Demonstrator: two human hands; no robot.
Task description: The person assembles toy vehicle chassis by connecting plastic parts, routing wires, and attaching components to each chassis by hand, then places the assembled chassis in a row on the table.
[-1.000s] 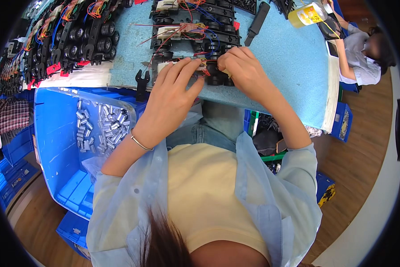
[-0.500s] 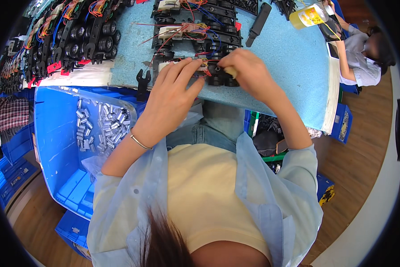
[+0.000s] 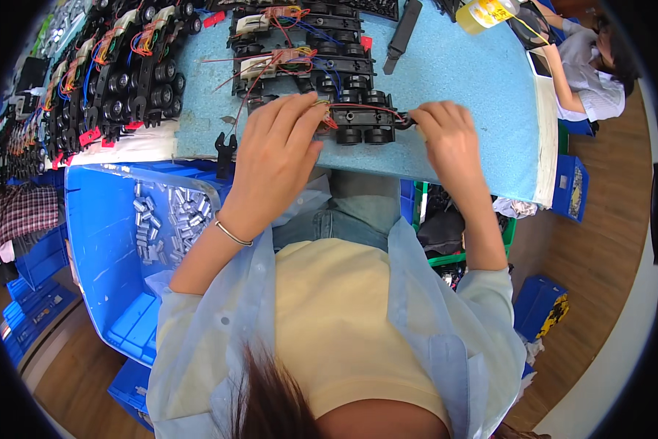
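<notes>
Left hand: spread over wheeled chassis, hold unclear | Right hand: narrowed at its end, contents unclear | Advised: brace firmly, keep red wire unpinched.

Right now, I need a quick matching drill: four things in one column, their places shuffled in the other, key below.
Things
1. Person's left hand
2. Person's right hand
3. Small silver metal cylinders
4. Bottle of yellow liquid

Places
A. Inside the large blue plastic bin
B. At the right end of the nearest black wheeled chassis
C. Upper right of the picture
D. Over that chassis's left part

Pairs: 1-D, 2-B, 3-A, 4-C
</notes>
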